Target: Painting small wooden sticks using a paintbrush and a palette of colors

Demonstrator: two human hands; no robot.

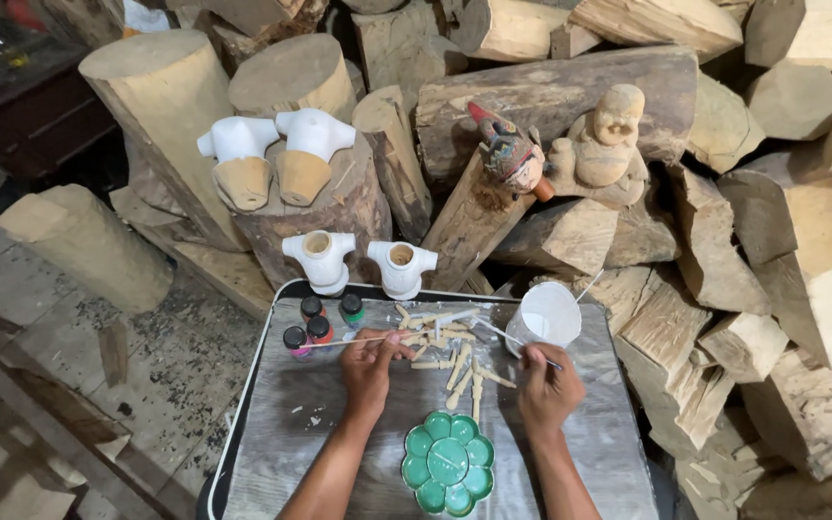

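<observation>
Left hand [370,363] was closed around a thin pale wooden stick [344,341], pinching one end; the stick ran out leftward over the small dark paint bottles with red and green caps [318,322]. Right hand [546,385] was closed on a slim paintbrush [493,332], its tip pointing toward the pile of small pale carved wooden sticks [445,351] between the two hands. Both hands rested low on the grey wood-grain tray with a black rim [291,424].

White plastic cup [546,313] stood just beside the right hand, tilted, with a stick in it. Green flower-shaped palette dish [448,463] sat near the tray's front edge, between the forearms; looked free of paint. Two white-painted wooden torso pieces [360,260] stood at the tray's far edge, two more [276,154] up on a log stump [339,207]. A painted carved head [509,151] and an unpainted carved seated figure [604,140] sat on the stacked logs behind.

Judgement: for clean coating, keep the stick gripped only at its end, rotate it slowly, load the brush lightly, and work over the tray so drips miss the unpainted sticks.
</observation>
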